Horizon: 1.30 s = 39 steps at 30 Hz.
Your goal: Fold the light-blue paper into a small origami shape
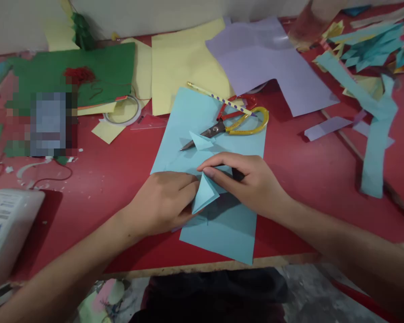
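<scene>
A small folded light-blue paper piece sits between both my hands, over a large light-blue sheet on the red table. My left hand is curled, its fingertips gripping the folded piece from the left. My right hand bends over it from the right, fingers pressed on its upper edge. Another small folded blue triangle lies farther up the sheet, beside scissors with yellow and red handles.
A dotted pencil lies above the scissors. Yellow, lilac and green sheets cover the back. A tape roll sits left of centre. Blue paper strips lie right; a white bottle lies near left.
</scene>
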Available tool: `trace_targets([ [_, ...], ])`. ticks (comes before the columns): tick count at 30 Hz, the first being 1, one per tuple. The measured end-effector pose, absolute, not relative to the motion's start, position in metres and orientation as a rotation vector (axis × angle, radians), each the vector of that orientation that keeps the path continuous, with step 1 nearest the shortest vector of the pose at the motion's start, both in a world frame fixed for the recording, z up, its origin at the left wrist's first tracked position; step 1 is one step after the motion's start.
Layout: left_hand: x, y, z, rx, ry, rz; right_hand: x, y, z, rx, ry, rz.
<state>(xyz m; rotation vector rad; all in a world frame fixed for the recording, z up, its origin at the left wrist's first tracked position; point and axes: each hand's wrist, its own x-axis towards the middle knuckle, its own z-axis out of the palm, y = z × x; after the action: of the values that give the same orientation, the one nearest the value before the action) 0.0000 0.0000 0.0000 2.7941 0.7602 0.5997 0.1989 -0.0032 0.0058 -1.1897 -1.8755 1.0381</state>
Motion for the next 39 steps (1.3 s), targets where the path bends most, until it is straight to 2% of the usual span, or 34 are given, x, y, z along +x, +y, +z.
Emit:
trace_targets([
  [39,-0.0012,-0.0006,0.0038,2.864,0.753,0.469,0.2001,-0.0033,0.0041,-1.162,-1.931,0.979],
])
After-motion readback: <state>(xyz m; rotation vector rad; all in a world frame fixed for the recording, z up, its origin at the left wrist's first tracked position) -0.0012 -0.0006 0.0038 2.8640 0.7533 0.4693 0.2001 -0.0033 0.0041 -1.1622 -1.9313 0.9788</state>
